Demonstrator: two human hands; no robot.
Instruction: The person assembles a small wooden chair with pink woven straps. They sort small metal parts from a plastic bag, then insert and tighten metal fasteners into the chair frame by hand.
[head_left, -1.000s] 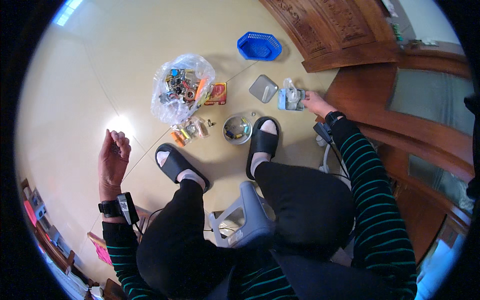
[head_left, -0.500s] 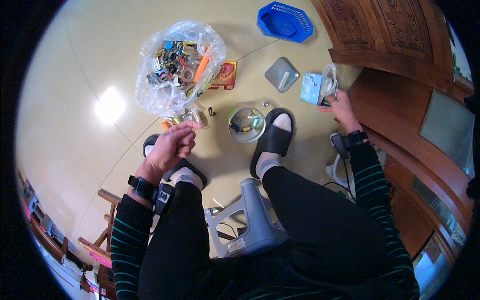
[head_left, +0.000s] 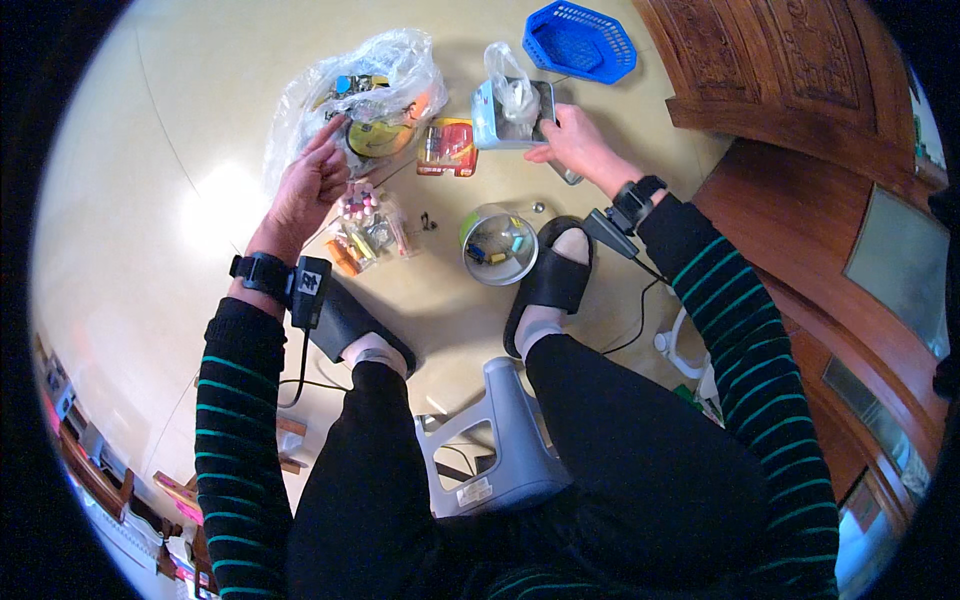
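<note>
My left hand [head_left: 315, 185] is at the near-left side of a large clear plastic bag [head_left: 400, 55]. Its index finger is stretched over the bag, while the other fingers are curled in, seemingly on the film. Inside the bag are a yellow round item [head_left: 378, 138], an orange piece and small parts, partly hidden by folds. My right hand [head_left: 582, 145] grips the right side of a light blue tin box [head_left: 486, 122], open at the top. A crumpled clear bag [head_left: 515, 98] sticks out of the tin, with dark contents beneath it.
Near the big bag lie a red-and-yellow blister pack [head_left: 447, 150], pink-and-white pieces [head_left: 360, 198] and small packets [head_left: 365, 243]. A round tub [head_left: 498, 250] with small cylinders stands between my feet. A blue basket [head_left: 580, 42] is at the back, beside a carved wooden cabinet [head_left: 780, 110].
My right hand has carried the tin box leftward to beside the big bag. My left hand has moved forward to the bag, whose near side has shifted away, exposing pink-and-white pieces.
</note>
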